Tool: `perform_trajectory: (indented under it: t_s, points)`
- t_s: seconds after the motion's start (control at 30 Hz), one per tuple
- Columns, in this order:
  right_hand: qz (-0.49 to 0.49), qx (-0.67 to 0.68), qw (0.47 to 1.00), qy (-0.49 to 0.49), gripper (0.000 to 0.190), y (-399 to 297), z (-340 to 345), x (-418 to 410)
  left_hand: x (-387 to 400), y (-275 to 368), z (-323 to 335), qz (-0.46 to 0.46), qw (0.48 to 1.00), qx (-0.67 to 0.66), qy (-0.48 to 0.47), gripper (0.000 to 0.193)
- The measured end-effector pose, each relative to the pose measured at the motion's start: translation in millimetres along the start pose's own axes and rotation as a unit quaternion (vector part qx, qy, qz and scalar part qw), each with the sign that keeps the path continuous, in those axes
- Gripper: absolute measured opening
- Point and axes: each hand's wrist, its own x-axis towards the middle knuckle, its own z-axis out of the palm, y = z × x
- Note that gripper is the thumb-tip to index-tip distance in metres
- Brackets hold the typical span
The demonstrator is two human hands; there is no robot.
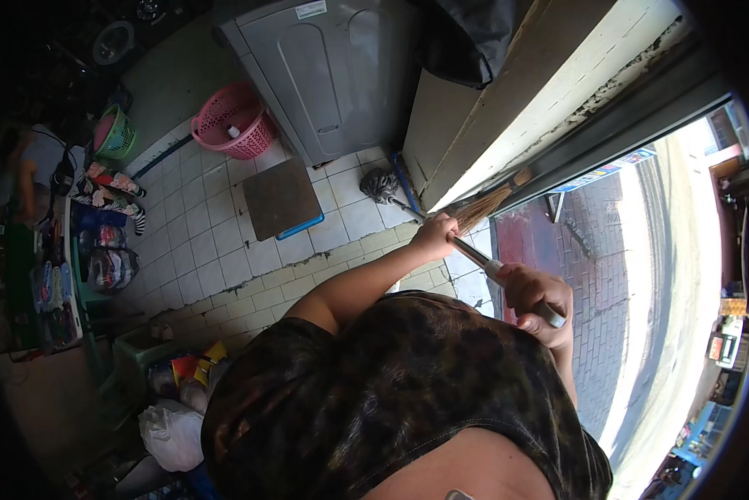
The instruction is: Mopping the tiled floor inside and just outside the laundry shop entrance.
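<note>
My left hand [435, 237] is closed around the metal handle of a mop [471, 251]. Higher on the same handle, close to my chest, my right hand [537, 303] grips near the grey end. The handle slants down past a corner of the wall to a dark string mop head [380, 184], which lies on white floor tiles [355, 209]. Just beyond my left hand, a straw broom [484, 206] leans by the doorway, partly hidden.
A low stool with a brown top [282, 199] stands left of the mop head. Behind it are a pink laundry basket [237, 125] and a grey appliance [337, 81]. A person [33, 181] is at the far left. White plastic bag [171, 434] lies lower left; brick paving [599, 250] lies outside, right.
</note>
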Motion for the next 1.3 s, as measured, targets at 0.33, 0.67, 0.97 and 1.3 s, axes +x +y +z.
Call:
perform_trajectory:
  t_s: [0.33, 0.67, 0.97, 1.3]
  points:
    - [0.021, -0.139, 0.978, -0.155, 0.018, -1, -2, 20, 7, -29, 4, 0.047, 0.996, 0.017, 0.073, 0.014]
    - [-0.021, -0.139, 0.987, -0.072, 0.019, 69, 19, 35, 27, -101, -41, -0.084, 0.988, 0.091, 0.092, 0.051]
    - [0.031, -0.15, 0.987, 0.039, 0.017, 82, 24, 9, -90, -176, -19, -0.306, 0.942, 0.098, -0.095, 0.069]
    - [-0.08, -0.12, 0.989, -0.027, 0.019, 94, 29, 13, -177, -214, -30, -0.329, 0.917, 0.062, -0.219, 0.044]
